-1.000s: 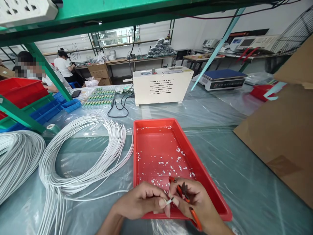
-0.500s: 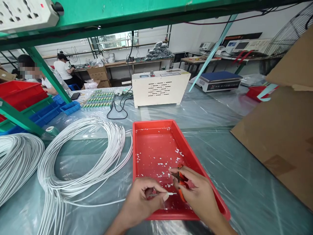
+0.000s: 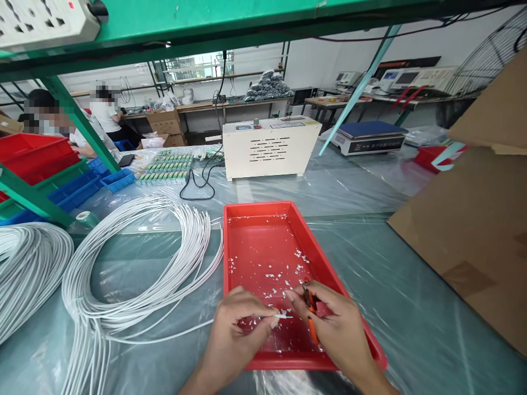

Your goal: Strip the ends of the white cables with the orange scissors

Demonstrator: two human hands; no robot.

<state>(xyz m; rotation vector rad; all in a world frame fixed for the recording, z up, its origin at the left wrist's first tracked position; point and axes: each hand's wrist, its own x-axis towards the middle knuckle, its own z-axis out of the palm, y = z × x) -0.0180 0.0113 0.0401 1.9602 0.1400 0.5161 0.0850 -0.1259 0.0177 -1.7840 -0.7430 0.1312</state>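
My left hand [image 3: 239,334] pinches the end of a thin white wire [image 3: 283,316] over the near end of a red tray [image 3: 247,211]. That wire runs left out of the tray toward the big loop of white wires [image 3: 135,263]. My right hand [image 3: 335,329] holds small orange-handled cutters [image 3: 309,310], their jaws close to the wire tip. Several small white insulation scraps [image 3: 288,274] lie scattered on the tray floor.
A second white wire coil [image 3: 24,269] lies at far left, beside red, green and blue bins [image 3: 53,170]. A cream machine box [image 3: 269,145], a scale [image 3: 368,136] and a large cardboard box [image 3: 477,219] stand behind and right. Two people sit at the back left.
Both hands have moved a little farther into the tray, away from me. The wire tip now sticks out past my left fingers and the cutters sit upright by it.
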